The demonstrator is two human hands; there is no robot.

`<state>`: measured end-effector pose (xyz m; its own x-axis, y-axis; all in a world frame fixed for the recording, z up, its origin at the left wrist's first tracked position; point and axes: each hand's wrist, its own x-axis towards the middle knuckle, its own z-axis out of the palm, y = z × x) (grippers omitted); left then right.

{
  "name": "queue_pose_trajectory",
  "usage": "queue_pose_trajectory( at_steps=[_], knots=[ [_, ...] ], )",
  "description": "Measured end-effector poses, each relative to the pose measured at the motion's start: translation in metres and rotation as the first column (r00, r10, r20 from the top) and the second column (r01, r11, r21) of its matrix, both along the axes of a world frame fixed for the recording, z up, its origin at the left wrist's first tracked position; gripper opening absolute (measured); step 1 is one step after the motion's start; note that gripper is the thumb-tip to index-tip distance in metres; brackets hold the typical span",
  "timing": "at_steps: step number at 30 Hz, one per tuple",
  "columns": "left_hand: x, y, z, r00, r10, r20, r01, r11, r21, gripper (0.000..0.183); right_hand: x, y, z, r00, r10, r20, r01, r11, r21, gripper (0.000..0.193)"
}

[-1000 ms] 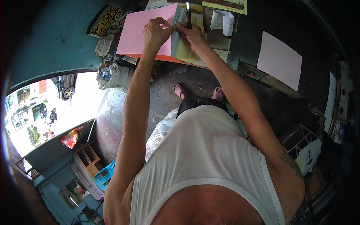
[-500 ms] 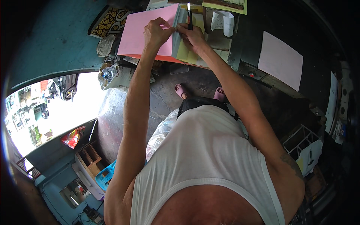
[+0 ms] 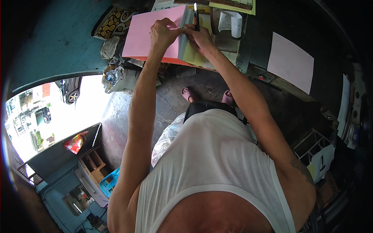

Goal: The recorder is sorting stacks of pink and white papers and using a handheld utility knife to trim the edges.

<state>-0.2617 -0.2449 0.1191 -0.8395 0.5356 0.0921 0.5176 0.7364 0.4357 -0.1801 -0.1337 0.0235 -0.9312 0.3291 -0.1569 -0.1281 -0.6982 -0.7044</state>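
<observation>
A stack of pink paper (image 3: pixel 145 33) lies on the workbench ahead, with blue-grey sheet edges (image 3: pixel 182 46) showing along its right side. My left hand (image 3: pixel 164 35) rests over the pink top sheet, its thumb and forefinger pinching at that right edge. Facing it, my right hand (image 3: pixel 199 39) has its fingers curled, and the fingertips meet the left ones at the sheet edges. From the right hand a slim black cutter knife (image 3: pixel 196 21) with a pale blade-like tip points upward. What lies between the fingertips is too small to make out. Yellow paper (image 3: pixel 193 55) lies under the right hand.
A curled white paper slip (image 3: pixel 230 24) lies right of the knife. Farther right, a pale pink sheet (image 3: pixel 290 62) rests on a dark surface. Crumpled plastic (image 3: pixel 112 75) sits by the bench's left corner. A blue plastic stool (image 3: pixel 110 181) stands low at the left, near an open doorway.
Both hands stay almost still at the sheet edges. Outside the doorway, a dark shape beside the parked car has gone from view.
</observation>
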Motion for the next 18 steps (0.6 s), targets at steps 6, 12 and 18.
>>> queue_pose_trajectory(
  at_steps=[6, 12, 18],
  knots=[
    [-0.002, -0.004, 0.003, 0.999, 0.03, 0.041, -0.032, 0.998, 0.053, 0.035, 0.013, -0.009, 0.011, 0.977, -0.181, 0.115, 0.14, 0.944, 0.298, 0.027],
    [-0.003, -0.007, 0.004, 1.0, 0.0, -0.005, 0.0, 0.991, 0.132, 0.044, 0.073, -0.016, 0.007, 0.937, -0.348, 0.039, 0.295, 0.844, 0.448, 0.021],
    [-0.001, -0.01, 0.006, 1.0, -0.009, -0.025, 0.013, 0.986, 0.164, 0.045, 0.129, -0.009, 0.013, 0.952, -0.257, 0.167, 0.047, 0.66, 0.749, 0.022]
  ],
)
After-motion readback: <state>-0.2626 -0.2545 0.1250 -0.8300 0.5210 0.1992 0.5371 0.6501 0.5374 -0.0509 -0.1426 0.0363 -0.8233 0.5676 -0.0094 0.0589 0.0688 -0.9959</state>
